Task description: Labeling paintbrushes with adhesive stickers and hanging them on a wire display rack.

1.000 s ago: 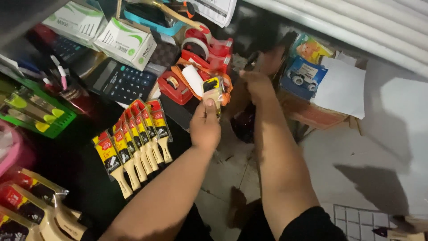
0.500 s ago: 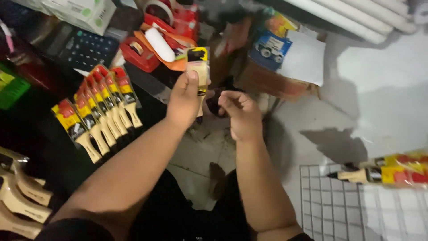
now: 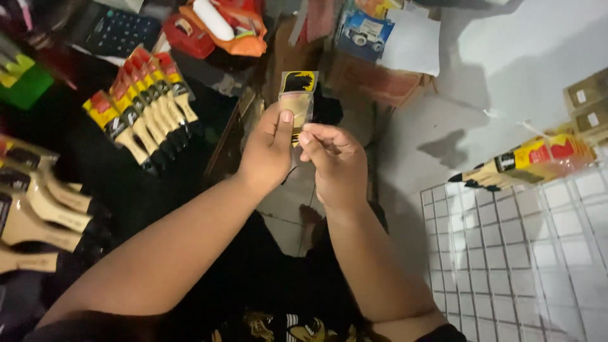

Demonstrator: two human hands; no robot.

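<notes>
— Left hand (image 3: 269, 152) clamped on the packaged brush (image 3: 297, 101), thumb on its face; held nearer and more central than a second ago.
— Right hand (image 3: 332, 158)?
— Back from reaching at 12 o'clock; fingertips pinched together at the pack's lower edge, possibly on it, hard to tell.
— Axis?
— Long axis 12 to 6, dark header card up. Row of brushes (image 3: 142, 101) at 10 o'clock.

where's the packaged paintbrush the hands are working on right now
In the head view the packaged paintbrush is upper centre, pinched in the left hand, the right hand beside it, right of the row of paintbrushes.
</notes>
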